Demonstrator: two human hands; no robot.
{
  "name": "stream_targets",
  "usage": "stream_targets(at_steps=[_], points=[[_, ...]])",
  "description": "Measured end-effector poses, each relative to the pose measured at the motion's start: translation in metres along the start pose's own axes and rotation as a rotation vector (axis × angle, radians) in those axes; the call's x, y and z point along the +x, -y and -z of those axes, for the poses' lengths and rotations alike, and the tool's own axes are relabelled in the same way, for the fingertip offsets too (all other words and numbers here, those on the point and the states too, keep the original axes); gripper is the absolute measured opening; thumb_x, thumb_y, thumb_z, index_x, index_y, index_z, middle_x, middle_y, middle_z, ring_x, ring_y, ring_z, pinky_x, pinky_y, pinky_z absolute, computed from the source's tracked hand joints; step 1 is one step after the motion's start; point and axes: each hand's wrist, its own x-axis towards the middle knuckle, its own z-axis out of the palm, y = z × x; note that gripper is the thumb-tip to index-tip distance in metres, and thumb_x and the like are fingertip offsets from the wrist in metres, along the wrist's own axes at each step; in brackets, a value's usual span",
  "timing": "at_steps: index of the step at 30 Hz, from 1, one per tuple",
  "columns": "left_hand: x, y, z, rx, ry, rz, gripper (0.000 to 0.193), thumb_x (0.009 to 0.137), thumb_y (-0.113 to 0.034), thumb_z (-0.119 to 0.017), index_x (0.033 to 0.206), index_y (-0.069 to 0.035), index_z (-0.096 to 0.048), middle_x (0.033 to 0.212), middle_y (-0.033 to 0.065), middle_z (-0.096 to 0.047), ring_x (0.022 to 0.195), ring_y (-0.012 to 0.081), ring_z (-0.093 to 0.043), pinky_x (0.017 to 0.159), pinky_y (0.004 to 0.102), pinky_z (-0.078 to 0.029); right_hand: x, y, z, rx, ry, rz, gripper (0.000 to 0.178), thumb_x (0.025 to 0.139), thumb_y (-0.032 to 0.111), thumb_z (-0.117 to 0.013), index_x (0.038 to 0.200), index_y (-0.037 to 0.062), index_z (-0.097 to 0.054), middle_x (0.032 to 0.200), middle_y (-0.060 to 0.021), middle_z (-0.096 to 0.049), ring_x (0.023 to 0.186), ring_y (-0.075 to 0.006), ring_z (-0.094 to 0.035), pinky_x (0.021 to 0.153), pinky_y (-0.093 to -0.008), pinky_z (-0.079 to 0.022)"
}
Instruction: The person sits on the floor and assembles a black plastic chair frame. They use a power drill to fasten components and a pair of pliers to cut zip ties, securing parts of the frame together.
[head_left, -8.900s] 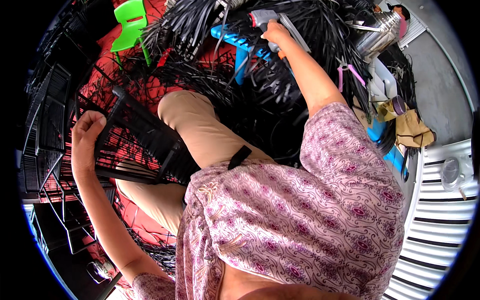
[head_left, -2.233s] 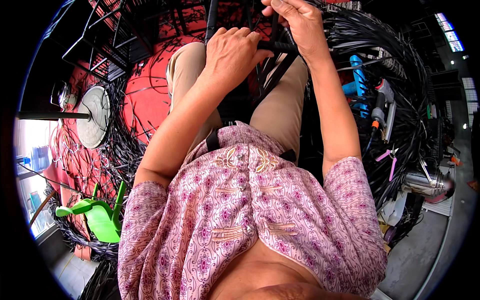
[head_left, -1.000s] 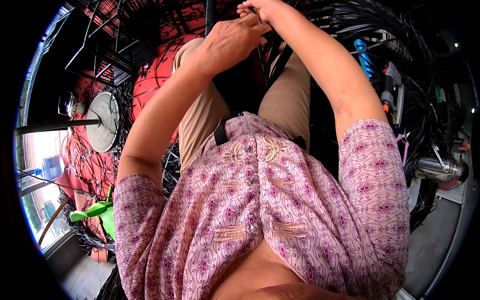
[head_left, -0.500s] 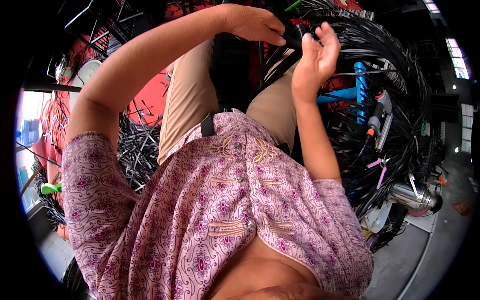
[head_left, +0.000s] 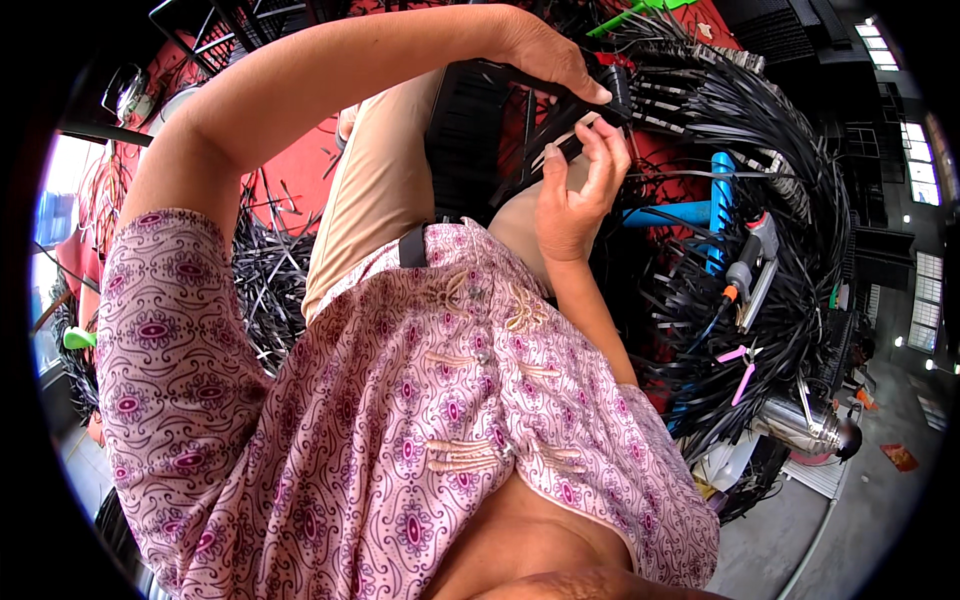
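My left hand (head_left: 550,58) reaches over from the upper left and is closed on a black woven frame (head_left: 545,130). Its thumb lies along the top, and most of its fingers are hidden underneath. Just below, my right hand (head_left: 578,200) is raised with the palm turned toward me. The right thumb stands apart from the bent fingers, whose tips are close to a pale, shiny edge of the frame. Whether they touch it I cannot tell. Flat black strips (head_left: 790,130) fan out in a large bundle to the right of both hands.
Right of my lap are a blue T-shaped handle (head_left: 718,205), a corded tool with an orange tip (head_left: 742,268), pink-handled snips (head_left: 742,375) and a metal cylinder (head_left: 800,425). More black strips (head_left: 268,290) heap up on the left, over red flooring (head_left: 300,180).
My left hand has moved right and down and closed on the frame. My right hand has shifted left and down, its fingers now more bent. The whole view has tilted slightly.
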Motion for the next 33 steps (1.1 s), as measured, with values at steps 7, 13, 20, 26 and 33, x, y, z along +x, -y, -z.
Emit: stream_targets(at_steps=[7,13,20,26,33], points=[[-0.005,-0.004,0.0,-0.097,0.031,0.06,0.073,0.098,-0.071,-0.044,0.103,-0.003,-0.071,0.078,0.0025,-0.057,0.07,0.0124,-0.05,0.059,0.0282,-0.046,0.011,0.004,-0.001,-0.214,0.051,0.266,0.04,0.074,0.001,-0.079,0.111,0.0139,-0.071,0.121,-0.0082,-0.059,0.109,-0.0282,-0.055,0.088,-0.0393,-0.047],[-0.01,-0.009,0.001,-0.21,0.003,0.086,0.074,0.098,-0.074,-0.039,0.085,-0.008,-0.069,0.07,0.0012,-0.058,0.06,0.0113,-0.053,0.052,0.0264,-0.045,0.067,-0.002,0.006,-0.247,0.057,0.532,0.007,0.085,0.015,-0.075,0.09,0.0119,-0.071,0.085,0.0006,-0.066,0.084,-0.0217,-0.063,0.079,-0.0383,-0.045],[0.004,0.031,0.016,-0.481,-0.609,0.09,0.053,0.102,-0.053,-0.049,0.095,-0.004,-0.069,0.082,0.0074,-0.069,0.068,0.0202,-0.065,0.063,0.0292,-0.053,0.141,-0.009,0.003,0.092,0.501,-0.155,0.027,0.085,0.025,-0.076,0.079,0.0,-0.068,0.06,-0.0089,-0.061,0.052,-0.0206,-0.049,0.056,-0.0329,-0.044],[-0.04,-0.006,-0.01,0.167,-1.146,-0.35,0.03,0.102,-0.025,-0.062,0.089,0.002,-0.064,0.077,0.0056,-0.064,0.073,0.0145,-0.062,0.064,0.032,-0.05,0.158,-0.022,-0.005,-0.063,0.626,-0.135,0.026,0.084,0.028,-0.072,0.079,0.0023,-0.073,0.064,-0.0106,-0.067,0.058,-0.0213,-0.063,0.061,-0.0331,-0.05],[-0.056,-0.009,-0.058,0.724,-1.147,-0.579,0.025,0.083,-0.017,-0.077,0.104,-0.006,-0.069,0.102,0.007,-0.064,0.094,0.0263,-0.062,0.084,0.0373,-0.05,0.17,-0.032,-0.013,-0.155,0.773,-0.13,0.023,0.077,0.027,-0.069,0.081,0.0059,-0.076,0.069,-0.012,-0.069,0.065,-0.0248,-0.067,0.066,-0.037,-0.053]])
